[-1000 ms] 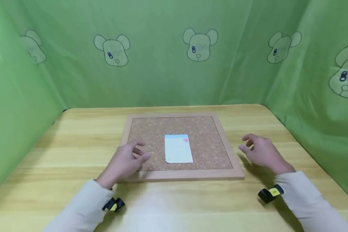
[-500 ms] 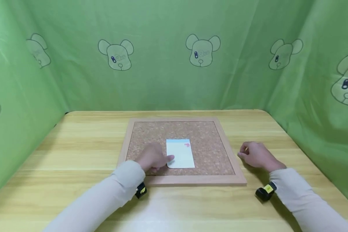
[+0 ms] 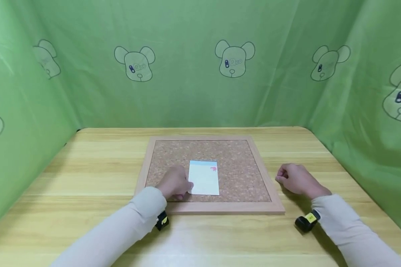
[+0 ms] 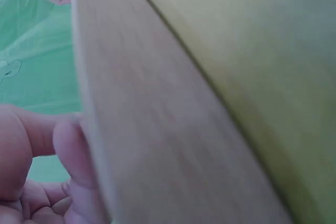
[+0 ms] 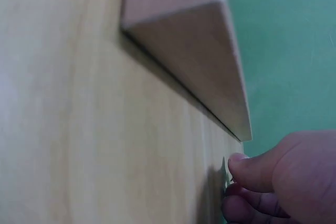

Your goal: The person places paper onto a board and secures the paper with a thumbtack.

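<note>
While pinching the paper (image 3: 205,180) by its left edge with clamped fingers of the left hand (image 3: 173,181), seemingly to steady it toward the near edge of the corkboard (image 3: 234,208), grips a small thin object (image 5: 224,172), kind unclear, in the right hand (image 3: 298,179) beyond the corkboard's right edge; leaves room for moving over cork right of the paper and along the near edge of the desk (image 3: 227,241).

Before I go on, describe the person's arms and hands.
The left sleeve and right sleeve are long and off-white. A black device with a yellow label sits by each cuff. The left hand and right hand are bare.
</note>
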Demonstrator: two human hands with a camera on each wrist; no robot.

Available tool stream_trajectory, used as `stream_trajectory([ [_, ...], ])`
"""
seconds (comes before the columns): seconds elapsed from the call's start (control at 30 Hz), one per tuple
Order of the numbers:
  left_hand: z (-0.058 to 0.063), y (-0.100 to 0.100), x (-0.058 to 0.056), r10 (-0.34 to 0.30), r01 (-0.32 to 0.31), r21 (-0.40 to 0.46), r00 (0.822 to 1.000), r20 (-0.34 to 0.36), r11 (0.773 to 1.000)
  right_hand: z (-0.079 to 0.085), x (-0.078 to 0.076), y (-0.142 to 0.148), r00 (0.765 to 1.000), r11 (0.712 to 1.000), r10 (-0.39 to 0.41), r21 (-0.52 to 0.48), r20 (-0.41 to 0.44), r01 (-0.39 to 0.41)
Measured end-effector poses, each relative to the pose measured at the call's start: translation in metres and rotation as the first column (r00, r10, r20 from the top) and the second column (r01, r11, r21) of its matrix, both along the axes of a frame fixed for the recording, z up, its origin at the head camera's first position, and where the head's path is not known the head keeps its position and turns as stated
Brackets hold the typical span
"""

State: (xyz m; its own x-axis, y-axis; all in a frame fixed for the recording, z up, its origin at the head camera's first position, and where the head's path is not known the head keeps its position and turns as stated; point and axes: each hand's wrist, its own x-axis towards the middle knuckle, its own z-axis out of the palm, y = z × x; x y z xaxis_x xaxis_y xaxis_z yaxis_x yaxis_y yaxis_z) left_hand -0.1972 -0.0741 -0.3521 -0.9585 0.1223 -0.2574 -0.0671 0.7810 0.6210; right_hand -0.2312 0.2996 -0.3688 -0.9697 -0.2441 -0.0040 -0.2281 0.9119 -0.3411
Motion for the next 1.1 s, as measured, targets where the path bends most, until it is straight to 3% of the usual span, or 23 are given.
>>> stream_trajectory([
  [0.1, 0.002, 0.000, 0.000, 0.001, -0.002, 0.012, 1.000, 0.003, 1.000, 0.002, 0.001, 0.001, 1.000, 1.000, -0.013, 0.000, 0.005, 0.013],
  [0.33, 0.007, -0.006, -0.013, 0.042, -0.045, -0.087, 0.999, -0.028, 0.995, 0.006, 0.004, 0.004, 1.000, 1.000, 0.012, -0.008, -0.012, -0.013],
  [0.5, 0.007, -0.013, -0.022, 0.075, -0.075, -0.054, 0.997, 0.009, 0.996, 0.006, 0.006, 0.009, 0.999, 0.999, 0.032, -0.002, -0.038, -0.032],
  [0.63, 0.007, -0.014, -0.017, 0.057, -0.058, -0.039, 0.998, -0.006, 0.998, 0.003, 0.009, 0.012, 0.998, 0.999, 0.041, 0.004, -0.040, -0.041],
  [0.87, 0.008, -0.012, -0.002, -0.020, 0.008, -0.170, 0.997, -0.068, 0.985, 0.000, 0.012, 0.015, 0.998, 0.999, 0.040, 0.008, -0.055, -0.039],
  [1.1, 0.013, -0.025, -0.005, -0.031, 0.019, -0.230, 0.998, -0.050, 0.973, 0.000, 0.010, 0.013, 0.998, 0.999, 0.041, -0.004, -0.038, -0.041],
])
